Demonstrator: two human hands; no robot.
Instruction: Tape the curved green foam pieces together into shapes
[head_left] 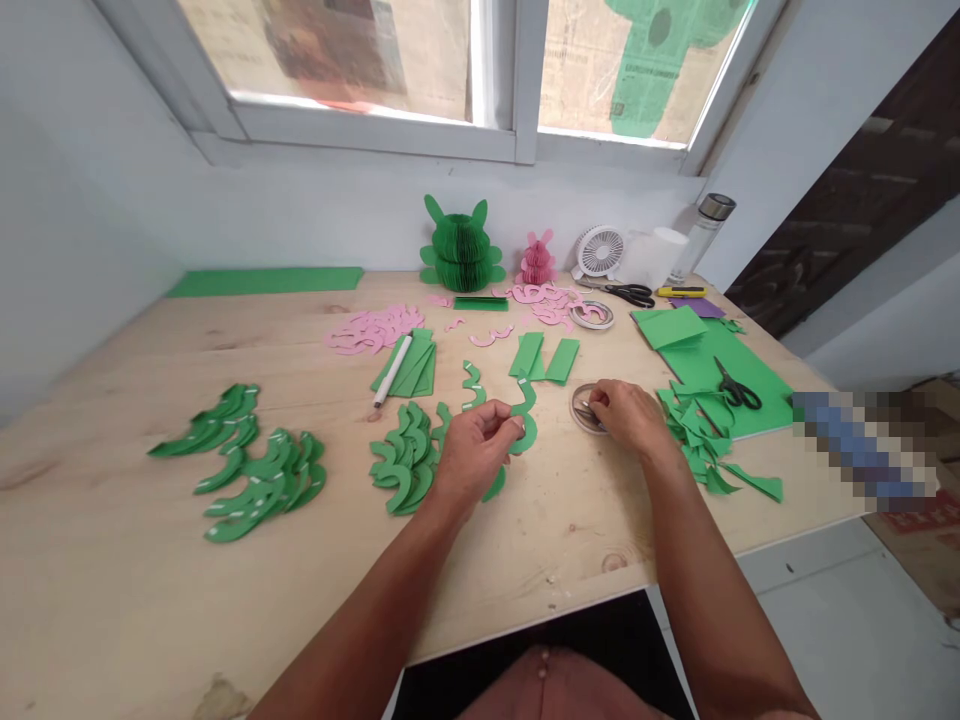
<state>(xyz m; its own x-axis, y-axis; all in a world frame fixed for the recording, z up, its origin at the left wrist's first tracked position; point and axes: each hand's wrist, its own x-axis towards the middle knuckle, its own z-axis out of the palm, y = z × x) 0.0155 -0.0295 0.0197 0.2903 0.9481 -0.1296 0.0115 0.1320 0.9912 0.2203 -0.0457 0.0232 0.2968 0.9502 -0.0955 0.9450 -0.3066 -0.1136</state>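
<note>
My left hand (480,445) pinches a wavy green paper cutout (526,405) with a small white strip near its top end. To the right, my right hand (626,412) has its fingers closed on the near side of a roll of tape (577,408) lying on the table. Just left of my left hand lies a pile of curved green paper cutouts (405,460). Farther left, more green cutouts (262,490) carry small white strips. Part of another green piece shows below my left wrist.
Green paper scraps (697,430) and black-handled scissors (739,390) lie right, by green sheets (750,370). A white marker (393,370) rests on green rectangles. Behind are pink cutouts (375,328), a green honeycomb paper figure (463,250), a small fan (600,250) and a bottle (703,235).
</note>
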